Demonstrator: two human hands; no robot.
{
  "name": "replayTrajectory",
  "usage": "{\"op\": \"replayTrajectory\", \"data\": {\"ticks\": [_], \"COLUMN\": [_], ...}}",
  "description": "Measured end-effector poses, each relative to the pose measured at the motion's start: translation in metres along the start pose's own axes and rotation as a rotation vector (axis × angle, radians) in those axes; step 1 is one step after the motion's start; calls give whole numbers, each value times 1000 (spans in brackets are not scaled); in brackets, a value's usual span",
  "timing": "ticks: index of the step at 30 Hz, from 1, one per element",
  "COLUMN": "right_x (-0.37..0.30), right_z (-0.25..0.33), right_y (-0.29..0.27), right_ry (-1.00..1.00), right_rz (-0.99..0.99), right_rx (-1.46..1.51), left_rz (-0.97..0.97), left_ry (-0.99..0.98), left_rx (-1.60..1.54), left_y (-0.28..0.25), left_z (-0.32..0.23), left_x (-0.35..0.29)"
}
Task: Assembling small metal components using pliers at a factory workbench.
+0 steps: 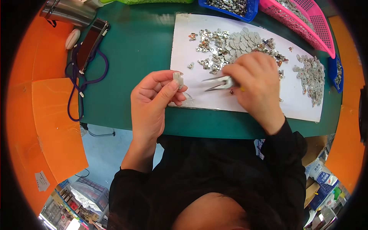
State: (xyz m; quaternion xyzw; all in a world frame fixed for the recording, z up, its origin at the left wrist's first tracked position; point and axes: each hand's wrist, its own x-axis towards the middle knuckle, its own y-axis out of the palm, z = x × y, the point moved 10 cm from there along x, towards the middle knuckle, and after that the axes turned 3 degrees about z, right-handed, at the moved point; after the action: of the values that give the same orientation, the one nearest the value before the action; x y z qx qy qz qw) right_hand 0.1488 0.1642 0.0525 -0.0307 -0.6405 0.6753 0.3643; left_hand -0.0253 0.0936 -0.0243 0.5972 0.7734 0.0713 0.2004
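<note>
Between the thumb and fingers of my left hand (155, 92) is a small pale grey plate (178, 79) with a rounded outline. To its right, my right hand (258, 86) grips a pair of pliers (220, 83), whose slim jaws are parted and point toward the left hand. Nothing shows between the jaws. Both hands are over the near part of a white board (207, 97). Beyond the right hand lie a heap of grey plates (241, 42) and many small shiny metal parts (214, 57). A single metal piece (190, 65) lies apart from them.
More finished-looking parts (311, 78) are spread at the board's right. A blue tray (251, 13) and a pink basket (306, 32) hold small parts at the back. On the green table (126, 57), a phone (90, 46) with a purple cord and a steel cup (73, 13) stand left.
</note>
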Motion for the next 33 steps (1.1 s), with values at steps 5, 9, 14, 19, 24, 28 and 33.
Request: {"op": "replayTrajectory", "data": {"ticks": [5, 9, 14, 19, 24, 28, 33], "right_x": [-8, -5, -1, 2, 3, 5, 4], "right_z": [-30, -9, -9, -8, -7, -7, -11], "right_y": [-22, -11, 2, 2, 3, 6, 10], "right_ry": [215, 77, 24, 15, 3, -2, -6], "right_rz": [6, 20, 69, 103, 94, 100, 39], "right_rx": [69, -28, -117, -80, -59, -67, -75], "left_rz": [3, 5, 31, 33, 57, 65, 88], "left_ry": [-27, -27, -8, -21, -22, -63, -83], "left_rx": [0, -7, -27, -35, -51, -85, -100], "left_y": [-4, 3, 11, 13, 20, 25, 33], "left_z": [3, 4, 4, 3, 2, 5, 7], "left_x": [4, 6, 5, 4, 5, 4, 5]}}
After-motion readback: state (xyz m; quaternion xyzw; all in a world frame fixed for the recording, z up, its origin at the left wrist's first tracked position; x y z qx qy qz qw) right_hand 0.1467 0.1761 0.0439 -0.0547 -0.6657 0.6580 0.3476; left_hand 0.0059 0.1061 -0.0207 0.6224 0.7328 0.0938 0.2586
